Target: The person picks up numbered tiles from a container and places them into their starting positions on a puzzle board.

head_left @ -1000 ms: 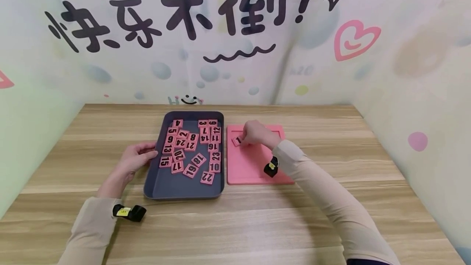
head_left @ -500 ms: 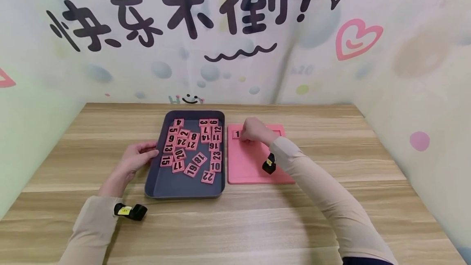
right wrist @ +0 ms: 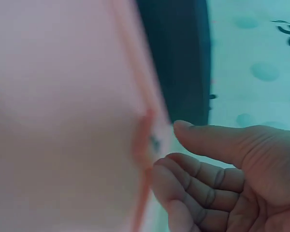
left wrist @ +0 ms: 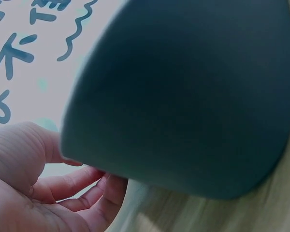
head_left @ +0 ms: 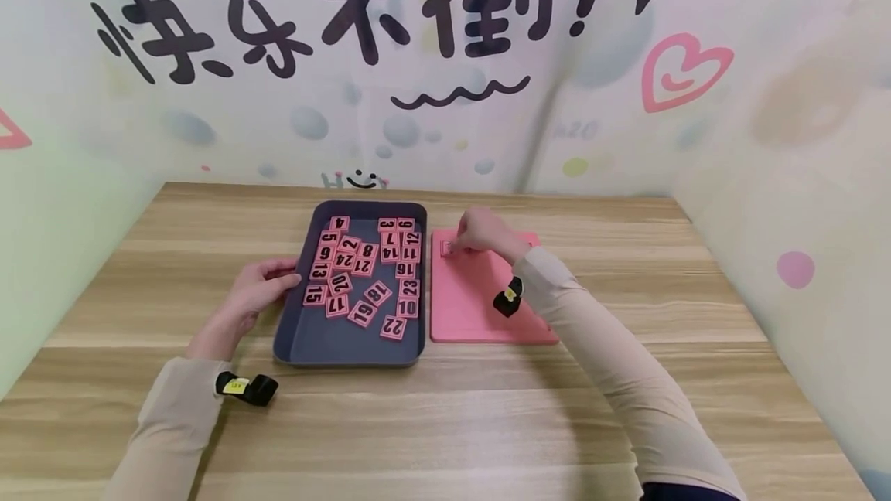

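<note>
My left hand (head_left: 254,294) holds the left rim of a dark grey tray (head_left: 350,350). In the left wrist view, the thumb is at the tray's edge and the fingers are curled against its outer side. Pink number tiles (head_left: 362,312) with black digits lie loose in the tray. My right hand (head_left: 485,234) is over the back left corner of a pink board (head_left: 473,308), its thumb and fingertips at a number tile (head_left: 447,248) marked 1, partly covering it. The right wrist view shows a gap between thumb and index finger, with the tile blurred beyond.
Tray and board stand side by side on a wood-grain table (head_left: 445,424), a narrow gap between them. Behind the table hangs a printed wall sheet (head_left: 278,130) with large characters. A black wrist camera (head_left: 510,297) sits close above the board's right part.
The number tile marked 1 has turned from slanted to square with the board's back left corner. My left hand stays at the tray. The head view has tilted slightly.
</note>
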Motion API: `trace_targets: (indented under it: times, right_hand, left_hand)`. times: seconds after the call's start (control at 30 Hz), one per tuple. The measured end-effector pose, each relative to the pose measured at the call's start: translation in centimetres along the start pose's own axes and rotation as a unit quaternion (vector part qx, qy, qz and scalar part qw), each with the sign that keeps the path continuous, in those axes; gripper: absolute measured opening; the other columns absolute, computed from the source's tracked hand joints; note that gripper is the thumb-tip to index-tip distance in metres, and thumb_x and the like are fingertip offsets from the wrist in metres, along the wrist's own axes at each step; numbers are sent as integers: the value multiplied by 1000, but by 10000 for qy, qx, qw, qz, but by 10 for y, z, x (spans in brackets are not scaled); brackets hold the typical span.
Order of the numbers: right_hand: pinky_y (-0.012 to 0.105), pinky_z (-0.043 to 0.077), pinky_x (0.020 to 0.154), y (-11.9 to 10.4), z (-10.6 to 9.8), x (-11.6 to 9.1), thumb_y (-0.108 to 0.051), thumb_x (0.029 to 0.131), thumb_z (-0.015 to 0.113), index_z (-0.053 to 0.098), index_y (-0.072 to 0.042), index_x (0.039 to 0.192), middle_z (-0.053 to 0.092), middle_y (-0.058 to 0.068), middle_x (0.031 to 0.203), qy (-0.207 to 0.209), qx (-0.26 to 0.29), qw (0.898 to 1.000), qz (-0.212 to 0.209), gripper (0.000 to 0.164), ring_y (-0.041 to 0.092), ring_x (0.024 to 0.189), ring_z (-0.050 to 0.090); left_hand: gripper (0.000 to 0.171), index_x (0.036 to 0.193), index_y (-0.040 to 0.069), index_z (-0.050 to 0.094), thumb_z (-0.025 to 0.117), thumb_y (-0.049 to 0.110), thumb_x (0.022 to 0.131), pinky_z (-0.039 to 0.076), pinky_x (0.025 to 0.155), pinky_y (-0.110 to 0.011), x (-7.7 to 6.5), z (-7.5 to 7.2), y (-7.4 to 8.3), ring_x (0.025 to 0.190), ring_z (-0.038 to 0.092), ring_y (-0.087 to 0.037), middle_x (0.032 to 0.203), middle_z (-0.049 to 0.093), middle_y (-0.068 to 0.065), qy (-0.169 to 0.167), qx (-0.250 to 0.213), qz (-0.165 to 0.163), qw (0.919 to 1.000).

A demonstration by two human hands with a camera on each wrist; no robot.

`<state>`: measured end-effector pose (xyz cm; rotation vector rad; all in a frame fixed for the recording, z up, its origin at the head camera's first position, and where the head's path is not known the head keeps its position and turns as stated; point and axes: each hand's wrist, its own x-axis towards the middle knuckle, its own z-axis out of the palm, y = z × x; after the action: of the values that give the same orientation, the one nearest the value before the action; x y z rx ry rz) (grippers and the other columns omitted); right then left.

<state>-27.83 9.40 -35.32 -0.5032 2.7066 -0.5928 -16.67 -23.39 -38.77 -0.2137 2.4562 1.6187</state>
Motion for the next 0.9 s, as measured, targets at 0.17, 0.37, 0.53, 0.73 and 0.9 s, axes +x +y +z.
trace_targets:
  times: [0.17, 0.37, 0.53, 0.73, 0.9]
  right_hand:
    - [28, 50, 59, -16, -10, 6, -13, 84, 70, 71, -1, 80, 68, 13, 74, 218, 522, 9978, -352, 13, 21, 65, 63]
    - [39, 52, 70, -34, -10, 13, -12, 85, 69, 65, -1, 84, 67, 18, 85, 196, 1413, 9893, -321, 11, 32, 79, 64]
    - [27, 48, 67, -52, -2, 24, -13, 84, 70, 67, -4, 93, 65, 8, 87, 375, 1564, 9851, -607, 13, 21, 80, 59]
    - [26, 49, 70, -76, 12, 36, -11, 84, 71, 67, 0, 101, 66, 8, 91, 186, 1850, 9785, -894, 20, 20, 82, 60]
    - [24, 48, 68, -93, 24, 45, -11, 85, 70, 66, 2, 106, 65, 8, 95, 54, 1963, 9753, -1009, 25, 22, 84, 60]
  left_hand:
    - [47, 134, -12, 40, 52, 7, 93, 47, 72, -15, 1, -1, 0, 82, 53, 0, 128, 48, -31, -20, -14, -100, 9999]
    - [48, 136, -11, 39, 51, 9, 94, 47, 73, -15, 1, -2, 2, 86, 53, -4, 130, 47, -30, -57, 24, -184, 9998]
    - [47, 135, -12, 40, 52, 8, 94, 47, 72, -16, 2, -3, 2, 83, 53, -2, 128, 48, -31, -31, 4, -154, 9999]
    - [45, 133, -13, 42, 52, 5, 93, 48, 71, -16, 2, -2, 0, 82, 53, -2, 125, 50, -30, -22, -47, -65, 10000]
    - [44, 131, -14, 43, 52, 4, 92, 47, 69, -17, 0, -2, -2, 80, 53, -1, 122, 53, -29, 19, -47, 39, 10000]
